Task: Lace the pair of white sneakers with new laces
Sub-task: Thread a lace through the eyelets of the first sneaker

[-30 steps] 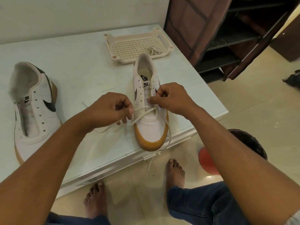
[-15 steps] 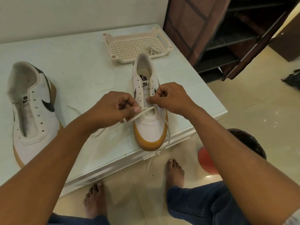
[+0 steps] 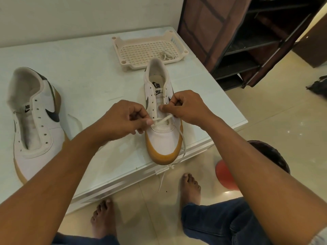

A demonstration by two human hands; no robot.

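Sneaker: lies between both hands, toe toward the person, long axis running away from the wrists.
Lace: crosses the lowest eyelets and slants from the left hand up toward the right hand.
Left hand: thumb and forefinger clamped on the lace.
Right hand: fingers curled at the eyelet row on its own side; what they pinch is hidden.
Open eyelets: beyond both sets of fingertips.

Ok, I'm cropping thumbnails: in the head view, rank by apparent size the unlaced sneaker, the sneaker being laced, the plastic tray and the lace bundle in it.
1. unlaced sneaker, nearest the camera, which inflates it.
2. sneaker being laced and plastic tray: too alike to rank.
3. lace bundle, smallest.
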